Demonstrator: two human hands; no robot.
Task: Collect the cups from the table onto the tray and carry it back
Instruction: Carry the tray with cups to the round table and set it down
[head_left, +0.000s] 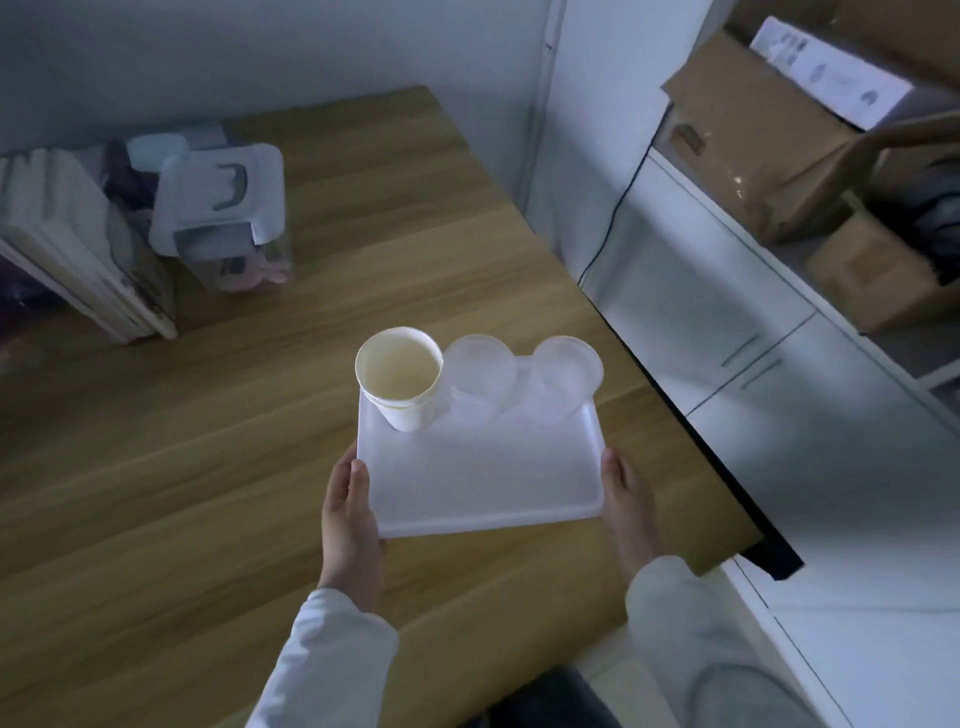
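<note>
A white rectangular tray (483, 480) hovers over the wooden table (182, 467), held at both short sides. My left hand (347, 512) grips its left edge, thumb on the rim. My right hand (626, 501) grips its right edge. On the tray's far end stand three cups. A white paper cup (400, 376), seemingly stacked in another, is at the far left corner. Two clear plastic cups (480, 371) (566, 371) stand to its right, side by side.
A clear lidded container (218, 208) and a stack of books (78, 244) sit at the table's back left. White cabinets (753, 338) stand to the right of the table, with cardboard boxes (769, 140) on top. The table's right edge (691, 431) runs close to the tray.
</note>
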